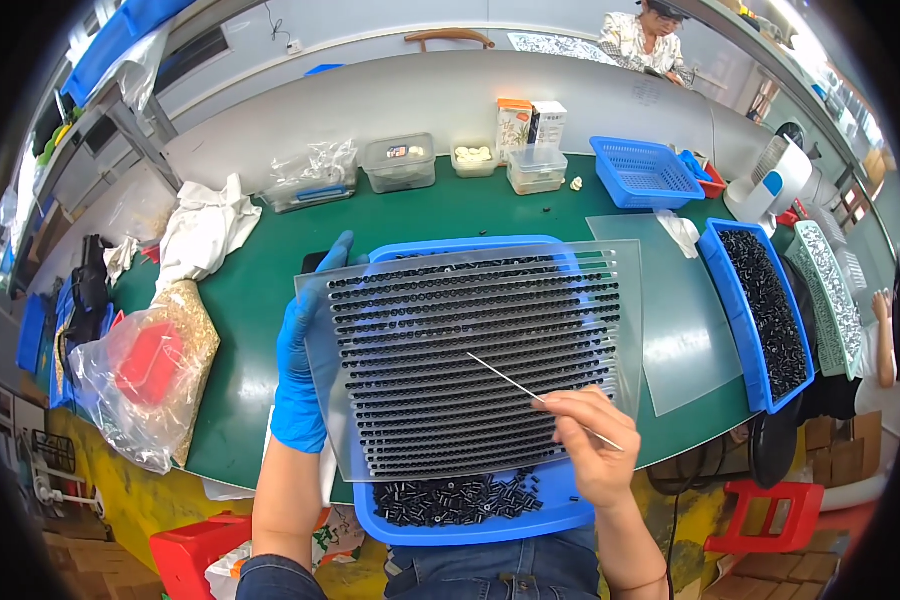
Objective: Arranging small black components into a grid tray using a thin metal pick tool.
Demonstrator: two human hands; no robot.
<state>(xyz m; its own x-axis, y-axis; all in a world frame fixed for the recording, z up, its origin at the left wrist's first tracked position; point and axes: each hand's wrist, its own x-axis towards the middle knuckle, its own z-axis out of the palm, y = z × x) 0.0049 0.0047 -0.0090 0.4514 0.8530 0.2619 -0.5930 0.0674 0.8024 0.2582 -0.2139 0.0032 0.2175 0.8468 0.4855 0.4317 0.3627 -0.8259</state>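
- Green table point(240, 400), reaching from nine o'clock round to three.
- Blue tray point(470, 535), mid-view, its near end showing at six o'clock.
- Plate point(627, 330), clear and slotted, over the tray; whether it also rests on the rim, I cannot tell. It looks thin and stiff, probably light for its breadth, perhaps slippery along its smooth margins and apt to crack if bent. Best held by the bare margins at nine and three o'clock, kept steady, fingers off the filled slots.
- Blue bin point(790, 392), at three o'clock.
- Left hand point(303, 370), gloved, closed on the plate's margin at nine o'clock.
- Right hand point(595, 440), bare, at four o'clock, pinching a stick.
- Stick point(505, 377), thin and pale, tip pointing to ten o'clock near the plate's middle; likely light, easily rolled between fingertips.
- Pieces point(450, 502), black, lining the slots and loose at six o'clock; probably hard and light.
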